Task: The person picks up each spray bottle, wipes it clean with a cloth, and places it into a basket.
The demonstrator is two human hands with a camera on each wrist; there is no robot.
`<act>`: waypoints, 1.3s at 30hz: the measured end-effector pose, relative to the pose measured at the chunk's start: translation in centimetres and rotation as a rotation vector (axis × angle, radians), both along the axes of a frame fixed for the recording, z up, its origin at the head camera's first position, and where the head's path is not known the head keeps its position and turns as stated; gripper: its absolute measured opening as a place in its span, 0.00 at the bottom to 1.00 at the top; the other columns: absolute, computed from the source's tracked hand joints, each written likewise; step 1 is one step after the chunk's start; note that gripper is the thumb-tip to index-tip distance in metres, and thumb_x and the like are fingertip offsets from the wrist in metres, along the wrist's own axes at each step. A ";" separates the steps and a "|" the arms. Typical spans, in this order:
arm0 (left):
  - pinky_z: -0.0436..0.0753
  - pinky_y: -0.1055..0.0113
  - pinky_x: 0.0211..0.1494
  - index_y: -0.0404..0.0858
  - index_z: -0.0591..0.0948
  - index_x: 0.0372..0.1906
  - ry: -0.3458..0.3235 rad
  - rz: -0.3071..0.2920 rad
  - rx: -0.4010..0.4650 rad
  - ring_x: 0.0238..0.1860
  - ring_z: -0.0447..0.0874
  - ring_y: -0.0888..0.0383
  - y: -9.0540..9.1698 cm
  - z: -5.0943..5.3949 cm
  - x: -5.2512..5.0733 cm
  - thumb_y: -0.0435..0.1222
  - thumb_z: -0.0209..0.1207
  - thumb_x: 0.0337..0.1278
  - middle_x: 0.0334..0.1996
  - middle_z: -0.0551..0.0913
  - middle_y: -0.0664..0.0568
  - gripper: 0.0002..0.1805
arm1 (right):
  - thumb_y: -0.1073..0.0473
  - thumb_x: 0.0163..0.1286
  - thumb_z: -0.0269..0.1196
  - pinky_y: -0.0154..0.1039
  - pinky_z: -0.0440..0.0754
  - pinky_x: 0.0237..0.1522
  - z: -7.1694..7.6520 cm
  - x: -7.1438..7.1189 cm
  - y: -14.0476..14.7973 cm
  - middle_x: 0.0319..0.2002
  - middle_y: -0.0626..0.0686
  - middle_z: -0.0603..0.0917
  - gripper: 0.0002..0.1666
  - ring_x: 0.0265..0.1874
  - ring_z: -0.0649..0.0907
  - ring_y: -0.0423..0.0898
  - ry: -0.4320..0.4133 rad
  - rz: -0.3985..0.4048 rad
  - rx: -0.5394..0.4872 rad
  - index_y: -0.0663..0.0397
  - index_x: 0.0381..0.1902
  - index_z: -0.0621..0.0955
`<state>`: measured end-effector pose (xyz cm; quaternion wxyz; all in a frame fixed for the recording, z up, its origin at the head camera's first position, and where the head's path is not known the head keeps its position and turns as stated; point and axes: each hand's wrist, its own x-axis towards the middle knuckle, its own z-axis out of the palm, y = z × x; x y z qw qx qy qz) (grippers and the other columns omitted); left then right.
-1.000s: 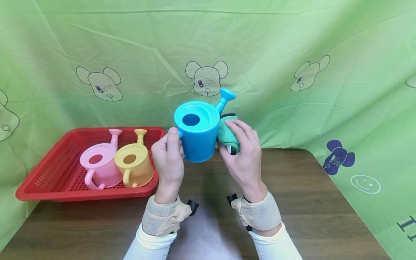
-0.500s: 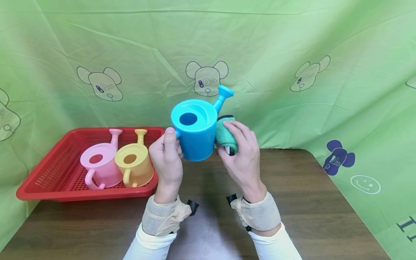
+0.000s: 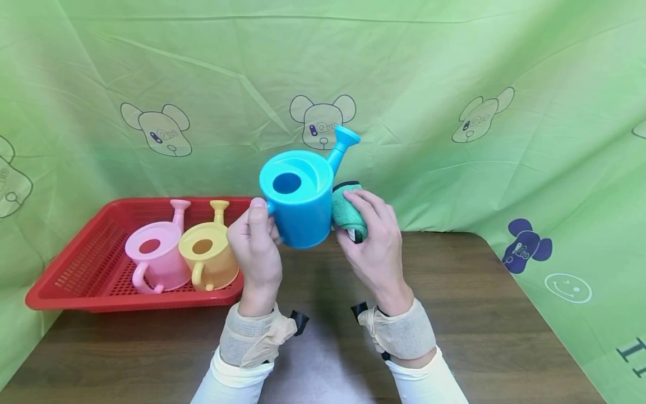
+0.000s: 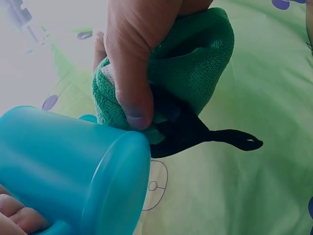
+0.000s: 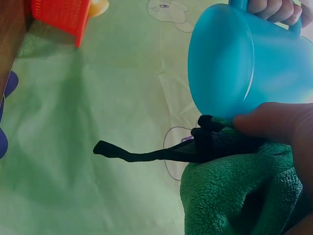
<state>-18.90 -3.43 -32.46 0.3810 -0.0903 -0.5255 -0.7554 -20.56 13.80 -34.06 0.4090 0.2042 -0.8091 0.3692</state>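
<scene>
A blue watering can [image 3: 303,213] is held up above the table, its spout pointing up and to the right. My left hand [image 3: 258,252] grips it by the handle, thumb on top. On the can's other side my right hand [image 3: 375,247] holds a bunched green cloth [image 3: 348,216] with dark edging against the can's wall, below the spout. In the left wrist view the cloth [image 4: 195,73] hangs in folds, and a dark loop sticks out from it. The right wrist view shows the can's base [image 5: 220,63] and left fingers curled through the handle.
A red plastic basket [image 3: 75,303] stands on the left of the wooden table [image 3: 454,314]. Inside it, a pink watering can [image 3: 169,264] and a yellow watering can [image 3: 219,258] stand side by side. A green printed curtain [image 3: 404,67] hangs behind and on both sides.
The blue watering can has shifted a little left and up, tilting slightly, with my left hand on its handle. My right hand and the cloth have moved slightly left along with it.
</scene>
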 end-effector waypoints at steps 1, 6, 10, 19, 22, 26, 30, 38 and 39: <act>0.55 0.70 0.20 0.28 0.59 0.16 0.003 0.000 0.004 0.14 0.56 0.62 0.0 0.0 0.0 0.38 0.49 0.74 0.11 0.62 0.60 0.28 | 0.63 0.62 0.74 0.56 0.79 0.55 0.0 0.0 0.0 0.64 0.54 0.84 0.30 0.57 0.81 0.60 0.002 0.001 0.000 0.48 0.63 0.84; 0.55 0.70 0.21 0.28 0.59 0.16 0.005 0.005 0.011 0.14 0.56 0.61 0.0 0.0 0.0 0.38 0.49 0.74 0.11 0.63 0.59 0.28 | 0.63 0.62 0.74 0.56 0.79 0.56 0.0 0.1 0.0 0.64 0.54 0.84 0.30 0.57 0.81 0.60 -0.001 0.007 0.008 0.48 0.64 0.84; 0.56 0.70 0.21 0.29 0.60 0.16 -0.006 0.000 0.008 0.14 0.57 0.61 -0.3 0.1 0.0 0.38 0.49 0.74 0.11 0.63 0.59 0.28 | 0.63 0.62 0.74 0.55 0.79 0.56 -0.1 0.0 0.1 0.64 0.53 0.83 0.30 0.57 0.81 0.59 -0.011 0.017 0.021 0.48 0.64 0.84; 0.58 0.71 0.20 0.42 0.64 0.14 -0.086 -0.064 -0.031 0.14 0.59 0.61 -1.6 0.4 0.0 0.40 0.50 0.75 0.10 0.65 0.60 0.26 | 0.63 0.61 0.74 0.52 0.78 0.55 0.0 -0.2 0.7 0.63 0.52 0.84 0.31 0.55 0.81 0.58 -0.015 0.055 0.035 0.49 0.64 0.84; 0.58 0.71 0.20 0.42 0.64 0.14 -0.098 -0.076 -0.046 0.14 0.59 0.61 -1.8 0.4 0.0 0.40 0.50 0.74 0.10 0.64 0.60 0.27 | 0.64 0.60 0.74 0.52 0.78 0.55 0.1 -0.2 0.7 0.63 0.52 0.84 0.31 0.55 0.82 0.57 -0.014 0.056 0.023 0.49 0.63 0.84; 0.59 0.71 0.20 0.40 0.64 0.13 -0.108 -0.075 -0.075 0.14 0.60 0.61 -1.8 0.3 0.0 0.40 0.50 0.75 0.10 0.65 0.61 0.27 | 0.64 0.61 0.74 0.52 0.78 0.54 0.1 -0.2 0.7 0.63 0.52 0.84 0.30 0.56 0.82 0.56 -0.011 0.053 0.011 0.48 0.63 0.84; 0.58 0.70 0.21 0.34 0.62 0.13 -0.114 -0.069 -0.112 0.14 0.60 0.61 -1.7 0.3 0.0 0.40 0.49 0.75 0.09 0.65 0.61 0.29 | 0.63 0.62 0.74 0.52 0.79 0.56 0.1 -0.2 0.9 0.63 0.52 0.84 0.29 0.58 0.82 0.56 -0.014 0.048 -0.003 0.49 0.63 0.84; 0.58 0.70 0.21 0.28 0.61 0.15 -0.108 -0.073 -0.135 0.14 0.59 0.62 -1.4 0.3 0.2 0.39 0.50 0.75 0.10 0.64 0.61 0.30 | 0.63 0.63 0.74 0.55 0.78 0.63 0.3 -0.4 1.1 0.64 0.54 0.84 0.30 0.63 0.81 0.55 -0.025 0.047 -0.038 0.48 0.64 0.84; 0.57 0.70 0.21 0.28 0.60 0.15 -0.105 -0.077 -0.134 0.14 0.59 0.62 -1.4 0.3 0.2 0.39 0.50 0.75 0.10 0.64 0.61 0.30 | 0.63 0.63 0.74 0.54 0.78 0.63 0.3 -0.4 1.1 0.64 0.54 0.84 0.30 0.64 0.81 0.55 -0.023 0.048 -0.042 0.48 0.64 0.84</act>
